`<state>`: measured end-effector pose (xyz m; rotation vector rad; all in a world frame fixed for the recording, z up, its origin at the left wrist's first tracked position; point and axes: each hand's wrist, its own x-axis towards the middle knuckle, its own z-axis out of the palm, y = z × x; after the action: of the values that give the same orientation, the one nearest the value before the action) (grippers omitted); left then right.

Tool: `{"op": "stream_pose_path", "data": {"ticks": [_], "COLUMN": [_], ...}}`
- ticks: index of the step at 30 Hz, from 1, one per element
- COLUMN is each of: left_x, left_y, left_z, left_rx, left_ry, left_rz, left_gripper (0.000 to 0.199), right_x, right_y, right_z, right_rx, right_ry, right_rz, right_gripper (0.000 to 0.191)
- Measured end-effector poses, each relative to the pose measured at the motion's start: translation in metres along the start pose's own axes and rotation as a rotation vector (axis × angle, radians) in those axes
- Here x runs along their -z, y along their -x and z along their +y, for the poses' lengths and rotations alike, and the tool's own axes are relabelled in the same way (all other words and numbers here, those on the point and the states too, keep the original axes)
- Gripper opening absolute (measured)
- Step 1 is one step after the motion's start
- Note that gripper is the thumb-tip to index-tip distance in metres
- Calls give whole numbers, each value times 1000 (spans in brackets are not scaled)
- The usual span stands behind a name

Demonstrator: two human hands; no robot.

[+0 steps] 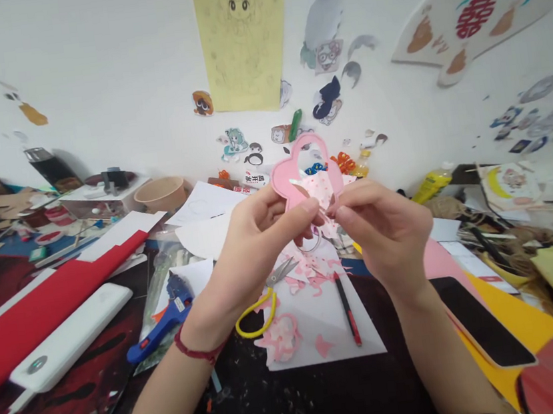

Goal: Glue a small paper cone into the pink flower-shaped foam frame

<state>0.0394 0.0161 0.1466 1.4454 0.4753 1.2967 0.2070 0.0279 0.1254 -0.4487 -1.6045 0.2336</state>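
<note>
Up in front of me I hold a pink scalloped cutout point(280, 178) with an open middle; it looks like felt or foam. My left hand point(271, 224) grips its lower left edge between thumb and fingers. My right hand point(384, 224) is closed in a pinch at its lower right edge, where a pale pink dotted piece point(318, 188) hangs. Whether that piece is attached cannot be seen. Below, yellow-handled scissors point(257, 318), pink scraps point(317, 266), a smaller pink cutout point(280, 337) and a black-and-red pen point(348, 312) lie on white paper point(324, 352).
On the left are a blue glue gun point(169, 317), a white power bank point(73, 336) with a cable, and a red strip point(62, 307). At right lie a black phone point(482, 319) and a yellow sheet point(517, 322). A tan bowl point(161, 194) stands near the wall.
</note>
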Motion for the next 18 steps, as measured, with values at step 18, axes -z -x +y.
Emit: {"op": "stream_pose_path", "data": {"ticks": [18], "left_x": [-13], "left_y": [9], "left_z": [-7], "left_rx": [-223], "left_ry": [-82], "left_rz": [51], "left_gripper": [13], "right_x": [-2], "right_y": [5], "right_z": [-19], "right_rx": [-5], "right_ry": [-4], "right_rz": [67], "right_gripper": [16]}}
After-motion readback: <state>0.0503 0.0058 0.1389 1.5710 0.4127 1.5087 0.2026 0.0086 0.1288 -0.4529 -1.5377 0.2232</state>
